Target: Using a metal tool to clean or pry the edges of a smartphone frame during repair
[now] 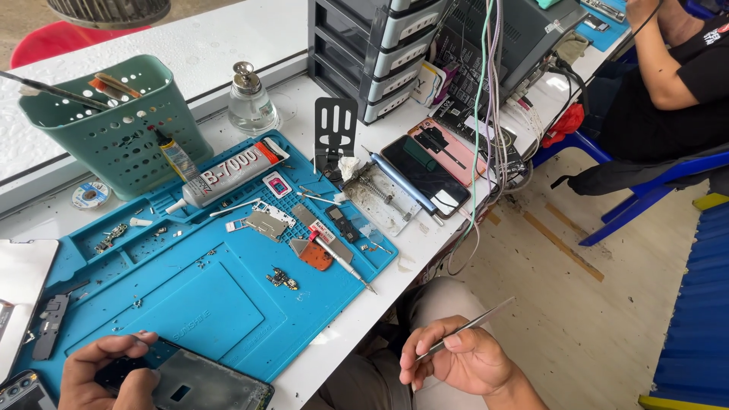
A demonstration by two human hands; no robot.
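1. On the blue mat (228, 304), at its near edge, lies the opened phone (201, 383), back cover off and its dark inner frame facing up.
2. At the mat's near-left corner the left hand (106, 372) grips the phone's left end, fingers curled over the edge and clamped on it.
3. Off the mat's right edge, out over the person's lap, the right hand (459, 361) pinches metal tweezers (467, 328) between thumb and fingers; the tips point up and right, well apart from the phone.
4. Judged from its look, the phone is light, thin and stiff, but fragile where it is open: exposed parts and thin frame edges. It seems best held by its outer rim, as the left hand does, not by the inner surface.
5. The tweezers look slim, hard and smooth, so likely slippery; the mid-shaft pinch suits them.
6. Near the mat's middle sits a small board part (282, 279); toward its far side lie a glue tube (228, 173), metal shields (267, 223) and a screwdriver (343, 262).
7. Beyond the mat's far-left corner stands a green basket (114, 137) of tools; a glass bottle (250, 102) stands behind the mat.
8. Right of the mat lies another phone (425, 178); a second person (676, 68) sits far beyond.
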